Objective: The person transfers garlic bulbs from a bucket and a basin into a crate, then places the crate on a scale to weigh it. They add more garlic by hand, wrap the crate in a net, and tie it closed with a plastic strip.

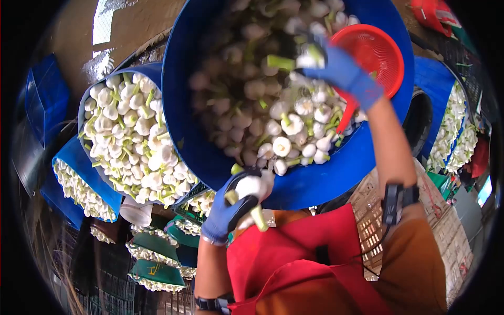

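Note:
My left hand [227, 207], in a blue glove, is closed around several garlic bulbs [251, 187] near the front rim of a large blue tub [315, 185]. Green stem ends poke out between its fingers. Over the tub, my right hand [336, 68], also gloved in blue, grips garlic with a thick green stem [281, 62]; motion blurs its fingertips. Beneath both hands lie many loose garlic bulbs [282, 146] with cut stems, the left side of the heap in shadow. A red plastic colander [386, 52] rests on the bulbs beside my right wrist, its handle slanting down.
At the left stands a second tub [88, 105] heaped with garlic. Blue bins [86, 176] and green containers [152, 247] of garlic sit lower left. More garlic [451, 126] fills a blue container at the right. My red apron [299, 247] is close to the tub's rim.

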Demonstrator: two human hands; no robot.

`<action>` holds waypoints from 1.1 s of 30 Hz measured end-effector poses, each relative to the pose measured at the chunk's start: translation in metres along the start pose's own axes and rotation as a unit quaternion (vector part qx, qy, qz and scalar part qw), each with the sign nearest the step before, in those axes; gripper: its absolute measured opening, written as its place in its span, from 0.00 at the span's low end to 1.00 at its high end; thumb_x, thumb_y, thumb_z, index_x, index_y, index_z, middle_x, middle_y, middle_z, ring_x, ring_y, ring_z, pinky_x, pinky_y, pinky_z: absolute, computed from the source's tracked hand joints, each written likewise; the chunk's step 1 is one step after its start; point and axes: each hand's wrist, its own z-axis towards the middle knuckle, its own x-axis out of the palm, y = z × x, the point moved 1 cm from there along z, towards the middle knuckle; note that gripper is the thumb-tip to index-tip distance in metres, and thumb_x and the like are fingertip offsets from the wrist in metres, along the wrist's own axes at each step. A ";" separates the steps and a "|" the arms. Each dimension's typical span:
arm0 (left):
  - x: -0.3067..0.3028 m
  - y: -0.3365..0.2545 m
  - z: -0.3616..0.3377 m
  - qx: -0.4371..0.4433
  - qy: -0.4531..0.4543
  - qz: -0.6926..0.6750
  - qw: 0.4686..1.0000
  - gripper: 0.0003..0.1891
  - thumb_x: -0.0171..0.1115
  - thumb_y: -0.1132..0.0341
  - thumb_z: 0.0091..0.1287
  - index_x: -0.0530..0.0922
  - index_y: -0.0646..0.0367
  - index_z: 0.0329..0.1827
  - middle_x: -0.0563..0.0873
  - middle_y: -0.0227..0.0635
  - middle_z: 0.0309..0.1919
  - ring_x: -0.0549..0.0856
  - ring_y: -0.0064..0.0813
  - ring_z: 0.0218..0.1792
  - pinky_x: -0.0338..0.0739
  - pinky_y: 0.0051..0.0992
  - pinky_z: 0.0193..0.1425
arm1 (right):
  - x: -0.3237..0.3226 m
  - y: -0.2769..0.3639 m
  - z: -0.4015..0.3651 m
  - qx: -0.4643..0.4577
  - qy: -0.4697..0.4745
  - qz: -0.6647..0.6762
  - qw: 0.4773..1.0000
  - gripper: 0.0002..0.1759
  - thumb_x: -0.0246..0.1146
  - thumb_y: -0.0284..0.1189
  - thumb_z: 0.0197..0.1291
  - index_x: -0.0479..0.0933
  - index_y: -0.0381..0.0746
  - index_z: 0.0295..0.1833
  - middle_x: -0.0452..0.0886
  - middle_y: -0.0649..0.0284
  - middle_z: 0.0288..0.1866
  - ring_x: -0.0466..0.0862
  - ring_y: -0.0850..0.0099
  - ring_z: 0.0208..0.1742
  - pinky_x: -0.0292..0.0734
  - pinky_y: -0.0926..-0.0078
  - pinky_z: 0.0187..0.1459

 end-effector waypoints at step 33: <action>-0.092 0.325 -0.179 -0.115 -0.279 -0.047 0.952 0.13 0.61 0.61 0.65 0.77 0.60 0.47 0.82 0.31 0.38 0.79 0.23 0.38 0.75 0.23 0.42 | 0.188 0.063 -0.105 0.130 0.146 -0.085 0.977 0.27 0.63 0.43 0.54 0.74 0.39 0.57 0.83 0.56 0.46 0.83 0.63 0.47 0.75 0.66 0.50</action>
